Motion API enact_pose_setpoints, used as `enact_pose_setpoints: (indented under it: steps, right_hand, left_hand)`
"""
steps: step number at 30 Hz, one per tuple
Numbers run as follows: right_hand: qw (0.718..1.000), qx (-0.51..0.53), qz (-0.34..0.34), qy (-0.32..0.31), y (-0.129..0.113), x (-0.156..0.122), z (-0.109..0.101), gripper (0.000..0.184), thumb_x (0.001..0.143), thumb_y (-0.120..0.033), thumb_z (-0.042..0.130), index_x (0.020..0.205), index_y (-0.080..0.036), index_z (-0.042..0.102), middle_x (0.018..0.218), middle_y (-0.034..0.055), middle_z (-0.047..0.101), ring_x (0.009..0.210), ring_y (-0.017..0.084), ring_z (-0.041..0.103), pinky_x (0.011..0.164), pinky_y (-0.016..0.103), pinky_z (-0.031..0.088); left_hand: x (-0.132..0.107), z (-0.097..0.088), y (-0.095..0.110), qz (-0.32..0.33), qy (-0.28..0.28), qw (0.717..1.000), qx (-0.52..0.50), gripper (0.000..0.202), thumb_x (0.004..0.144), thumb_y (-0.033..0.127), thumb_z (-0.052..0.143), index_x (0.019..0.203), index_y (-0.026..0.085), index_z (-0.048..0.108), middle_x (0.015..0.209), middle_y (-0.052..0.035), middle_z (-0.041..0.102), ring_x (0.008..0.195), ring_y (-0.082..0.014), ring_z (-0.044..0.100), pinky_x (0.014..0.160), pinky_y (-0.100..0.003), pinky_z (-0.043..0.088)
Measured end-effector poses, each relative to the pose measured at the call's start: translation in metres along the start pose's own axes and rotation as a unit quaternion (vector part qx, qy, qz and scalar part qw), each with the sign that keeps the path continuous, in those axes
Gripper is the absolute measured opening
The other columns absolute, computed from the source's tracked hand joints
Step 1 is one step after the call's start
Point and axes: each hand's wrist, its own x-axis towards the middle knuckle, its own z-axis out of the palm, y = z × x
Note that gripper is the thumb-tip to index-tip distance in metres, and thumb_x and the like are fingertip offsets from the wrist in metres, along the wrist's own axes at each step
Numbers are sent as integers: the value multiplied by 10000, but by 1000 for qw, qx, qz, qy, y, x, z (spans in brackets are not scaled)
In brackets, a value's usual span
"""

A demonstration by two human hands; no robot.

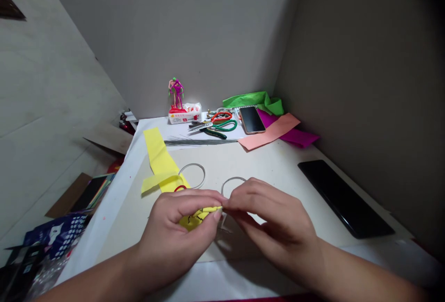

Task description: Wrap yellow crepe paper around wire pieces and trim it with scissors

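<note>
My left hand (177, 232) curls around a crumpled piece of yellow crepe paper (190, 221) marked with dark lines. My right hand (274, 225) pinches a thin yellow-wrapped tip (212, 209) that sticks out of that piece, and the fingertips of both hands nearly meet there. Beyond the hands, a long strip of yellow crepe paper (158, 158) lies on the board. Two loops of thin silver wire (192, 175) (233, 182) rest near it, and a red wire loop (180, 188) is partly hidden behind my left hand.
Farther back stand a pipe-cleaner figure (176, 93), a tissue pack (184, 113), green-handled scissors (222, 125), pliers (213, 131), a wire bundle (198, 142), a phone (252, 119) and coloured paper (269, 131). A black tablet (344, 199) lies right; packaging (57, 234) sits left, below the table edge.
</note>
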Motion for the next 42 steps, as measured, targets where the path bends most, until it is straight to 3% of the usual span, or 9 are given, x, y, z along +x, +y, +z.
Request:
enact_pose_setpoints:
  steps: [6,22,38,42]
  right_hand:
    - [999,-25,-19,-17,0,1,-2,217,807,25,530,924,-94,668,825,104,652,751,163,570,652,290,485]
    - [997,-52,-51,-6,0,-2,0,320,770,45,542,1016,-135,639,840,86,651,726,171,542,662,335,430]
    - [983,-154,-95,-8,4,-9,4,251,873,-103,558,1100,-181,632,840,46,643,744,145,541,745,347,448]
    - [977,-181,-117,-4,3,-6,4,168,864,-90,565,983,-159,663,814,50,651,735,139,539,760,347,453]
  left_hand:
    - [0,-2,-1,-39,-22,998,-33,186,703,35,626,734,169,751,805,-20,771,788,-125,720,779,-135,549]
    - [-2,-3,3,-52,-14,998,-27,211,695,32,598,676,191,735,783,18,764,761,-109,710,764,-122,537]
    - [-2,-4,7,-71,-20,997,-17,214,696,69,585,672,206,747,795,4,765,768,-157,712,759,-218,561]
    - [-2,-3,6,-76,-17,997,-16,208,697,71,587,686,201,749,799,4,765,779,-151,710,766,-211,555]
